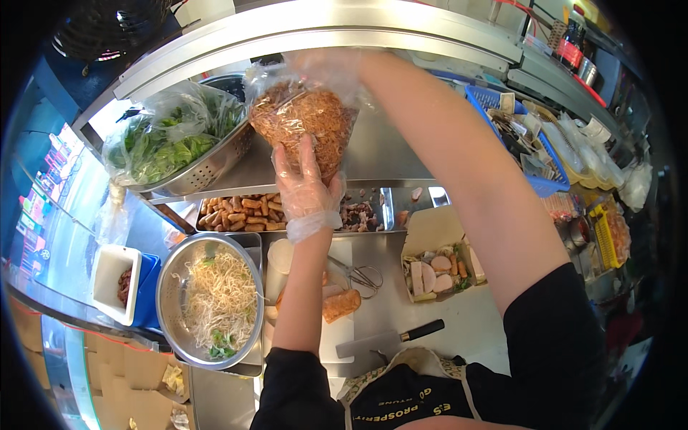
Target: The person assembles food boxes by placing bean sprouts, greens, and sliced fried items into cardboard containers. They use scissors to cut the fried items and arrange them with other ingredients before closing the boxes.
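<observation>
A clear plastic bag of fried shallots (pixel 315 111), brown and shredded, is held up at the upper middle, over the steel shelf. My left hand (pixel 308 175), in a clear plastic glove, grips the bag's lower front with its fingers stretched along it. My right arm reaches far forward, and my right hand (pixel 326 63) is closed at the top of the same bag. Plastic and glare partly cover its fingers. Below on the right stands an open takeaway box (pixel 437 269) with sliced sausage, pale slices and greens.
A steel colander (pixel 208 172) of bagged leafy greens stands left on the shelf. Beneath are a tray of brown fried rolls (pixel 244 213) and a bowl of bean sprouts (pixel 221 301). A cleaver (pixel 387 340) and scissors (pixel 364 279) lie near me. A blue basket (pixel 548 185) stands right.
</observation>
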Action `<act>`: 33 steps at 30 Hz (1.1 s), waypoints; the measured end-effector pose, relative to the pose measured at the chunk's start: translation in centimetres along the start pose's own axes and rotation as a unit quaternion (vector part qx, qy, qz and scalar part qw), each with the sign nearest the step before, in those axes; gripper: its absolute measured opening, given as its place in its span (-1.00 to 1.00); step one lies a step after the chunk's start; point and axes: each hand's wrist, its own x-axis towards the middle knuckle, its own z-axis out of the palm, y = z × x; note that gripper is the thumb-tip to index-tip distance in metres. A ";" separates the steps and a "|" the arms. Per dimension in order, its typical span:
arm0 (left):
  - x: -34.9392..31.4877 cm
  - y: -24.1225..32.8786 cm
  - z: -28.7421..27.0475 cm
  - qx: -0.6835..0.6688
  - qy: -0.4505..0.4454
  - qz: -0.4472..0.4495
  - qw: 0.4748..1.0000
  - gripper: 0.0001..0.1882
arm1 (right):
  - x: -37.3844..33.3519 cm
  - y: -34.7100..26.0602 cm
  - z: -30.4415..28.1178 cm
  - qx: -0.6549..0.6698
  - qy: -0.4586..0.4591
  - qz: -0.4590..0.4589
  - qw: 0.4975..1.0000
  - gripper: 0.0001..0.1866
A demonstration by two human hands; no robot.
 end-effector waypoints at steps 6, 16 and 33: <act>0.8 -2.5 -0.7 -0.028 -0.006 0.058 0.998 -0.18 | 1.3 1.7 -0.5 0.041 -0.114 -0.015 0.993 -0.49; 0.8 -4.1 1.0 -0.066 -0.017 0.049 0.996 -0.15 | 3.5 2.7 1.1 0.081 -0.206 -0.067 0.973 -0.47; 0.8 -3.8 -0.3 -0.103 -0.040 0.049 0.993 -0.24 | 5.4 2.3 2.2 -0.053 -0.174 -0.006 0.983 -0.35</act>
